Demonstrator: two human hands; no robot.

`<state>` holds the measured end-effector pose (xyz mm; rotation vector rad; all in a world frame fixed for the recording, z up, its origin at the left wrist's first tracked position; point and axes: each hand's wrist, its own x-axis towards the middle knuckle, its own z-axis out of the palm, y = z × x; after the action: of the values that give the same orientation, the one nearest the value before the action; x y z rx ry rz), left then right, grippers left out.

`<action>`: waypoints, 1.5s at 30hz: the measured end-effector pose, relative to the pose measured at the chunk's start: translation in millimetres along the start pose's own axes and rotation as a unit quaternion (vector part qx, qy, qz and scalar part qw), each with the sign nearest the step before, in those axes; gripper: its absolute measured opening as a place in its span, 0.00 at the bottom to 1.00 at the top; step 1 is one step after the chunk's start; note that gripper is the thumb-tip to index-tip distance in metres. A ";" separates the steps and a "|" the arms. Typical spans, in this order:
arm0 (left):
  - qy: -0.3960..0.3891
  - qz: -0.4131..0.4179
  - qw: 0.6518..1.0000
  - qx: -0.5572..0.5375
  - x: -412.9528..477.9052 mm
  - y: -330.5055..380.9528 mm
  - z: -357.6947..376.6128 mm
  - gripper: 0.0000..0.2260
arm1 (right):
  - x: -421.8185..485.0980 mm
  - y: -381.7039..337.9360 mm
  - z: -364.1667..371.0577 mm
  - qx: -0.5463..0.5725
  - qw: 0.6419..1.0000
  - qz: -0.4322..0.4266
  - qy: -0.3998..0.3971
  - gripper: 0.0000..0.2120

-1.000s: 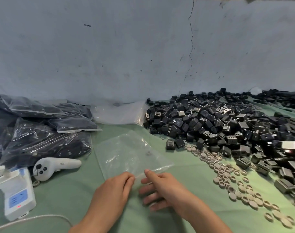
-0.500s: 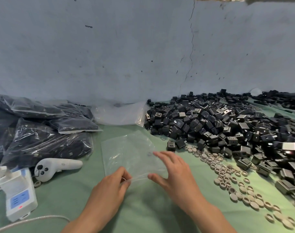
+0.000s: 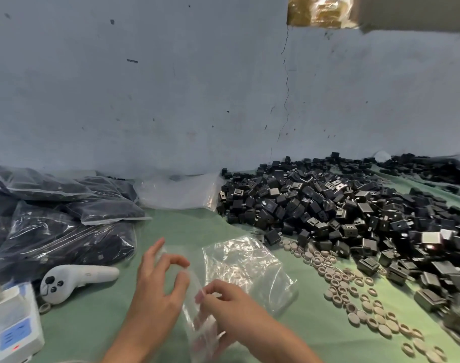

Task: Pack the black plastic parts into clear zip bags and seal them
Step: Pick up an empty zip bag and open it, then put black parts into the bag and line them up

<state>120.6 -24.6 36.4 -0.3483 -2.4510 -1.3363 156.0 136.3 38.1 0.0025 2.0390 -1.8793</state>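
Note:
An empty clear zip bag (image 3: 247, 263) is lifted and crumpled above the green cloth, near the front middle. My left hand (image 3: 158, 286) pinches the bag's left edge between thumb and forefinger. My right hand (image 3: 231, 307) grips the bag's lower part with curled fingers. A big heap of black plastic parts (image 3: 341, 208) covers the right side of the cloth, just beyond the bag.
Filled bags of black parts (image 3: 58, 226) lie stacked at the left, with a stack of empty clear bags (image 3: 179, 191) by the wall. A white controller (image 3: 77, 280) and a white device (image 3: 14, 328) sit front left. Several beige rings (image 3: 354, 289) trail along the right.
The bag lay flat on the cloth under both hands; now both hands have picked it up and it is crumpled. The view has tilted up a little.

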 end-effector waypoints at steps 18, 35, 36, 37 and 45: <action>-0.124 -0.278 0.908 -0.287 8.4 -10.5 31.1 0.23 | 3.9 8.3 11.8 -0.121 0.983 -0.050 0.129 0.12; -0.179 0.121 0.967 0.136 97.8 43.5 96.3 0.22 | 35.4 8.3 -60.4 -0.116 0.990 0.075 -0.008 0.13; -0.224 0.120 0.950 0.182 107.7 48.7 113.2 0.26 | 36.8 9.2 -62.1 -0.106 0.991 0.076 -0.017 0.09; -0.265 0.114 0.931 0.226 116.4 51.8 129.7 0.30 | 37.2 9.6 -64.1 -0.093 0.992 0.077 -0.025 0.07; -0.303 0.081 0.898 0.308 149.2 39.5 210.6 0.42 | 39.6 9.6 -76.3 -0.042 0.994 0.084 -0.062 0.17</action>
<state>-36.9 182.9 18.8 -0.8720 -3.0785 -0.3407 101.3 201.3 21.7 0.0334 1.9664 -1.6498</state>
